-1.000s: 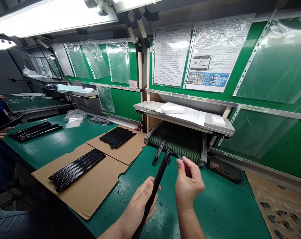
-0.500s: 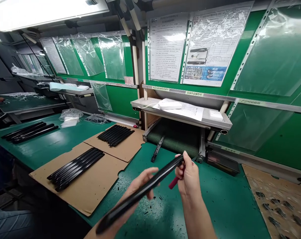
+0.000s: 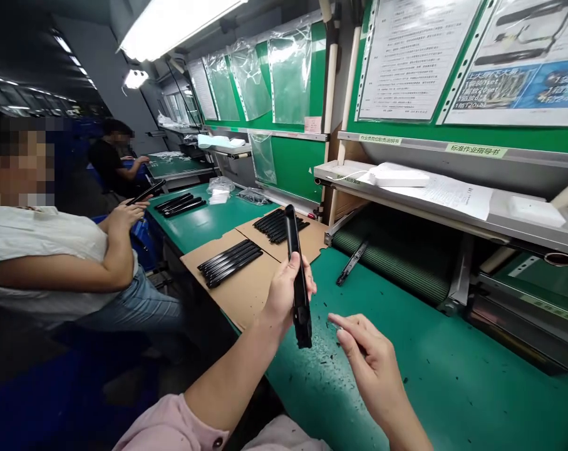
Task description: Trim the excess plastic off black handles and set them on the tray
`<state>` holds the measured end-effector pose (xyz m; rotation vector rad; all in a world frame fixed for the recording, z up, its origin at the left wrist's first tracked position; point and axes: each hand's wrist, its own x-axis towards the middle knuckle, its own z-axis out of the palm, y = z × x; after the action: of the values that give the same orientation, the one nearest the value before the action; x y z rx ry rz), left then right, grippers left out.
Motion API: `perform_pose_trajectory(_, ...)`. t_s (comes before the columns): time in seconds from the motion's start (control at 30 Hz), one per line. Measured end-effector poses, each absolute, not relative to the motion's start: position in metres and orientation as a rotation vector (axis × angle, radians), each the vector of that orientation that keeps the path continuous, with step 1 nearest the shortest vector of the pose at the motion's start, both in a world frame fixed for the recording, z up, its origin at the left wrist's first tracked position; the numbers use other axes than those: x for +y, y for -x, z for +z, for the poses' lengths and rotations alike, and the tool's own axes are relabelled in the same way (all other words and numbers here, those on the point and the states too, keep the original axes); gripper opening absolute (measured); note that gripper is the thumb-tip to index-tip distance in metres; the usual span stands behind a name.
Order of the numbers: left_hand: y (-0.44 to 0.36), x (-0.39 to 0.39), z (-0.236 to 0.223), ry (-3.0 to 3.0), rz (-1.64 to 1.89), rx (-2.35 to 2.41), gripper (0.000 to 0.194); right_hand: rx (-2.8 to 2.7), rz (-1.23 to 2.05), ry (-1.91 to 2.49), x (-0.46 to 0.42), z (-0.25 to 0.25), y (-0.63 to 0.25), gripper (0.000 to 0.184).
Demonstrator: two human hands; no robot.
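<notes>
one black strip in hand, slim item beside it

left hand: closed around the middle of a black strip, raised above the green table. right hand: fingers curled, thumb and forefinger pinching a slim glinting item, perhaps a blade. risk, as judged: scratched strip or cut finger, should the item skid toward the left hand; dropped strip, should the single grip loosen. changed since the earlier frame: right hand off the strip's end; left hand closed, formerly loose; strip steeper; red handle out of sight; seated co-worker in view.
</notes>
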<state>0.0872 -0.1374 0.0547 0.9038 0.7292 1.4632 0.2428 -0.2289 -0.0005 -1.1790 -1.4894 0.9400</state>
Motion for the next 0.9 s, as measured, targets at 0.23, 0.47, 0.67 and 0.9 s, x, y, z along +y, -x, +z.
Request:
perform_pose_trajectory(0.23,-0.089,-0.134,0.04,-0.899,1.253,0.71,0.034,-1.637,0.694,1.156,-0.226,0.005,-0.235,0.021)
perform_pose_trajectory(0.47,-0.093,-0.137,0.026,-0.877,1.045,0.711,0.035,-1.666,0.14,1.019,-0.221,-0.004,-0.231,0.036)
perform_pose_trajectory(0.67,-0.103,-0.147,0.017,-0.87,0.903,0.616,0.036,-1.285,0.271,1.381,-0.195,-0.016,-0.237,0.028)
perform_pose_trajectory(0.9,-0.103,-0.142,0.025,-0.841,1.023,0.625,0.03,-1.224,1.332,1.197,-0.208,-0.034,-0.233,0.046)
